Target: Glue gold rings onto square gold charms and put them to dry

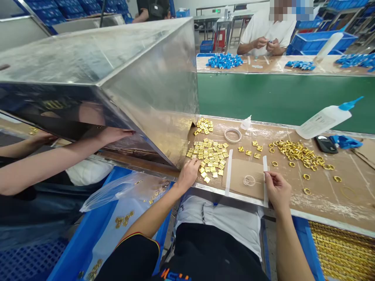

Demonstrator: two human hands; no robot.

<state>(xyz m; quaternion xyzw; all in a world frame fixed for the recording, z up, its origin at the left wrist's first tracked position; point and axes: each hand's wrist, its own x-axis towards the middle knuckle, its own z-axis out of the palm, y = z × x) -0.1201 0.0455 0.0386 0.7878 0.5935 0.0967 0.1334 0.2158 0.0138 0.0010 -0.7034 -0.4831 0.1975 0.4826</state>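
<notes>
Fingers of our left hand (pixel 189 173) bend at the near left edge of the gold squares (pixel 215 159), and we cannot tell whether they grasp one; those of our right hand (pixel 278 190) draw together at the right one of two tape strips (pixel 265 199), and we cannot tell what, if anything, they pinch; one bench (pixel 331 207) runs before us; one metal hood (pixel 152 97) stands to our left; below the bench edge we see two blue bins (pixel 73 248), one on either side; on top we count one pad (pixel 238 168) between our hands, one tilted large bottle (pixel 324 121), one black case (pixel 326 144), one tape roll (pixel 233 135), one small bottle (pixel 246 123) and, on the pad, one clear loop (pixel 249 180); gold rings (pixel 299 152) heap at right, too many to count, three loose ones lying nearest us; the squares gather in two clusters, equally uncountable, with five set apart beyond the pad.
</notes>
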